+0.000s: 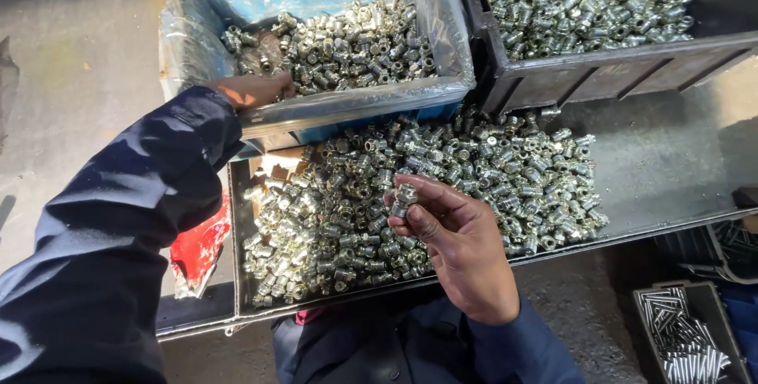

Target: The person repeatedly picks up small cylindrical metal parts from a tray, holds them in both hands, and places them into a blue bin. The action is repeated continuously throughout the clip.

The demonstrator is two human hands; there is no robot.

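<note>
My right hand (458,234) holds a small silver metal fitting (403,197) between thumb and fingertips, just above a heap of the same fittings (474,163) spread on a flat metal tray (663,163). My left hand (254,89), in a dark blue sleeve, reaches into the front left corner of a blue bin lined with clear plastic (442,29). That bin holds a pile of fittings (347,44). The left fingers rest at the bin's rim among the parts; I cannot see whether they hold one.
A black crate (600,72) full of like fittings stands at the back right. A small dark box of thin silver rods (683,337) sits on the floor at the lower right. A red scrap (201,250) lies left of the tray. Grey concrete floor is on the left.
</note>
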